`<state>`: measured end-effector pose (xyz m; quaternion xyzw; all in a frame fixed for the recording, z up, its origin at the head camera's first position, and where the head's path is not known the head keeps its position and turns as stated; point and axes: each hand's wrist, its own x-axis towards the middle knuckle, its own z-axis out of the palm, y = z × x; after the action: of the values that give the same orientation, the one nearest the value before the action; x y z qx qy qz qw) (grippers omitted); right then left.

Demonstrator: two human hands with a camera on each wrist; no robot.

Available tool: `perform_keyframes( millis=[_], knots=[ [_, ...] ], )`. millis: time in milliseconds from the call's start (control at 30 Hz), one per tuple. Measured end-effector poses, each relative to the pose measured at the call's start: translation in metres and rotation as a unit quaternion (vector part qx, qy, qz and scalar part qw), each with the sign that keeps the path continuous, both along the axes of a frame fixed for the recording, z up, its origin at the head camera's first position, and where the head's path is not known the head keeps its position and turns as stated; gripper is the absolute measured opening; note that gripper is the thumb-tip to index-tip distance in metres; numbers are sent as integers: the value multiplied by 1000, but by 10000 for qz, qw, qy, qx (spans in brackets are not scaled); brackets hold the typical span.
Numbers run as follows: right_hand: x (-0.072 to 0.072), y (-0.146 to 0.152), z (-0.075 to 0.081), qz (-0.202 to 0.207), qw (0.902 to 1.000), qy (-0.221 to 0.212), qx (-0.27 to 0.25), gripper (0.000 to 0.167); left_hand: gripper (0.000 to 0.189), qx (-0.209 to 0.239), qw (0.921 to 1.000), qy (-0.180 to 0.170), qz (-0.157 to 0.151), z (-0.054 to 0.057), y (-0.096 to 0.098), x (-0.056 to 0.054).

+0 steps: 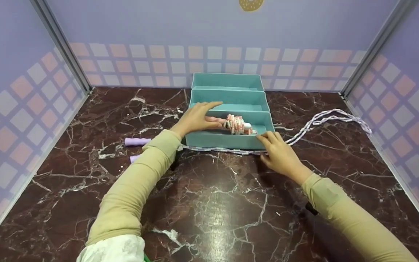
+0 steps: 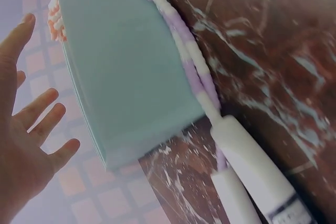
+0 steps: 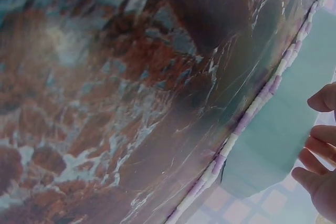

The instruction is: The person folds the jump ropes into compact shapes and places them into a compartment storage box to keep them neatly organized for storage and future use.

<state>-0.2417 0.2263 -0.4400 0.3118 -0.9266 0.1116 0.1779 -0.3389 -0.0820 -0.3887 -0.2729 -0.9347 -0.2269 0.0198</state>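
A wound-up pink and white beaded jump rope (image 1: 235, 124) lies in the front compartment of a teal box (image 1: 227, 141), its pink handle end toward my left hand. My left hand (image 1: 196, 117) is over the left end of that compartment, fingers spread and extended; the left wrist view shows them apart. At the box's front right corner, the fingertips of my right hand (image 1: 276, 151) rest at the rim, with the thumb lower by the front wall. A lavender and white beaded jump rope (image 1: 224, 149) runs along the table against the box's front.
Two lavender handles (image 1: 137, 142) of the second rope lie left of the box, one partly behind my left sleeve. Its beaded loop (image 1: 335, 113) spreads to the right. Two more box compartments (image 1: 227, 91) stand behind, near the checkered back wall (image 1: 176, 65).
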Motion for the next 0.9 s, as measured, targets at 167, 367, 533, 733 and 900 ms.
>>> perform_keyframes(
  millis=[167, 367, 533, 733, 900],
  knots=[
    [-1, 1, -1, 56, 9999, 116, 4, 63, 71, 126, 9998, -26, 151, 5, -18, 3],
    [-1, 2, -3, 107, 9998, 181, 18, 62, 69, 227, 9990, -136, 365, 11, -40, 6],
    [-2, 2, -3, 113, 9998, 138, -1, 63, 73, 327, 9984, -154, 437, 13, -56, 7],
    [-2, 2, -2, 113, 9999, 128, -15, 63, 74, 435, 9978, -103, 492, 15, -72, 8],
    [-2, 2, -2, 159, 9998, 117, -32, 62, 74, 498, 9972, -129, 544, 13, -85, 12]
  ],
)
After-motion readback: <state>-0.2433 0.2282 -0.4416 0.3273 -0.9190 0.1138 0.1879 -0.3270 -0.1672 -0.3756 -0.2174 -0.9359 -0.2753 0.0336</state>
